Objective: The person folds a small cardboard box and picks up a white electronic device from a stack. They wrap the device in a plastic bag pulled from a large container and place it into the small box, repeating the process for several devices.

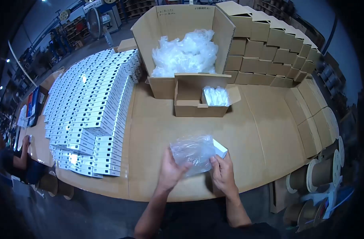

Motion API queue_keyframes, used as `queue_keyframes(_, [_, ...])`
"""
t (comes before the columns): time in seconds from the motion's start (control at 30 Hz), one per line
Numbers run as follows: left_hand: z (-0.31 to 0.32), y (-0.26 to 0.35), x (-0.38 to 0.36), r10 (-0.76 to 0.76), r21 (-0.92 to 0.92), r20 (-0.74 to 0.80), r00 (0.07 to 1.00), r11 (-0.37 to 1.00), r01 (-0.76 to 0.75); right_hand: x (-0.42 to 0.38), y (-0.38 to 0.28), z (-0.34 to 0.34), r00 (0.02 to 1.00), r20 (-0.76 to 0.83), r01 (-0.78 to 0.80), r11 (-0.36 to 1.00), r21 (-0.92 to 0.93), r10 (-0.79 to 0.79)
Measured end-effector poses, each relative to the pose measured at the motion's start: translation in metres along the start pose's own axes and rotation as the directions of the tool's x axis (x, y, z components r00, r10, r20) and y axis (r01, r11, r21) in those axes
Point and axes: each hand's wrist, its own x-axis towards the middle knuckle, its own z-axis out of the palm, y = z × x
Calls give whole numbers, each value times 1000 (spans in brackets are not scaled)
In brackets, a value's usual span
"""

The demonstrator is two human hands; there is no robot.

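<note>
In front of me a clear plastic bag (192, 153) is spread between my hands over the cardboard-covered table. My left hand (171, 170) grips the bag's left side, its thumb lying over the film. A small white box (219, 148) is pinched in my right hand (223, 172) at the bag's right edge, part of it overlapped by the film. Beyond my hands stands an open brown carton (198, 111) with wrapped white packs (216, 96) at its right end.
Rows of stacked white boxes (98, 103) fill the table's left. A large open carton (182, 18) behind holds a heap of clear bags (186, 53). Brown cartons (265, 51) are piled at back right. Cable spools (333, 167) stand right; another person's arm (22, 159) shows far left.
</note>
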Motion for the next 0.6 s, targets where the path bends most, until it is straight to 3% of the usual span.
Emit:
queue_keyframes(0.07, [8,4,-5,-141,125,63,988,983,133,0,2,8,999,-23,47,999,16,-47])
queue_keyframes(0.1, [9,5,-7,-214,188,88,973,963,194,-1,5,9,1000,-7,-9,999,52,9])
queue_keyframes(0.17, [5,-2,-6,-98,292,49,994,953,80,-4,12,6,992,31,-121,986,116,118])
queue_keyframes(0.2, [4,-5,-4,-34,344,39,999,939,18,1,14,1,994,-14,-105,987,121,107])
queue_keyframes(0.27, [-3,-5,-7,-69,357,29,997,933,54,12,19,-13,990,-102,-85,988,129,99])
queue_keyframes(0.33, [-14,-9,-6,-78,460,67,995,887,38,29,11,-28,965,-234,-45,955,292,117])
queue_keyframes(0.37, [-15,-7,-6,-87,458,102,991,888,31,39,5,-34,952,-304,41,966,254,39])
queue_keyframes(0.47, [-13,3,-4,-114,470,178,977,883,18,60,-5,-37,949,-314,198,832,518,-30])
queue_keyframes(0.6, [-10,9,-4,-162,533,190,968,845,37,70,-33,-30,976,-198,199,749,632,-92])
